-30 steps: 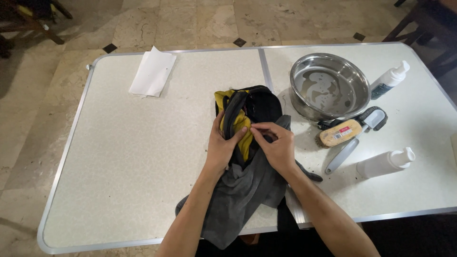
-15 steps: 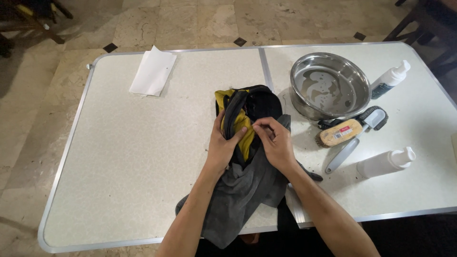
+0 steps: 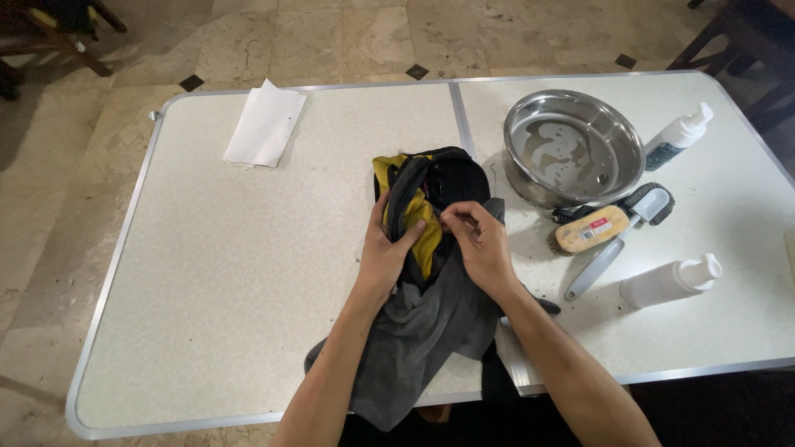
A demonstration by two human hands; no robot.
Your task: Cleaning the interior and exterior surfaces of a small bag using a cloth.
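A white paper (image 3: 266, 125) lay flat near the far left corner of the table (image 3: 207, 273), well apart from everything else. Toward the middle, the left hand (image 3: 387, 252) wrapped its fingers around the side of a black and yellow shoe (image 3: 431, 199), thumb pressed against the yellow part. The shoe sat on a grey cloth (image 3: 418, 331) that hung over the near edge. The right hand (image 3: 480, 244) touched the shoe just beside the left, its fingertips pressed together, pinching something small at the shoe's opening; what it was could not be told. Farther right stood a steel bowl (image 3: 573, 147) holding a little water, with a wooden brush (image 3: 590, 229) and a grey-handled brush (image 3: 621, 236) near it. Two white bottles (image 3: 677, 139) (image 3: 669, 281) lay at the right.
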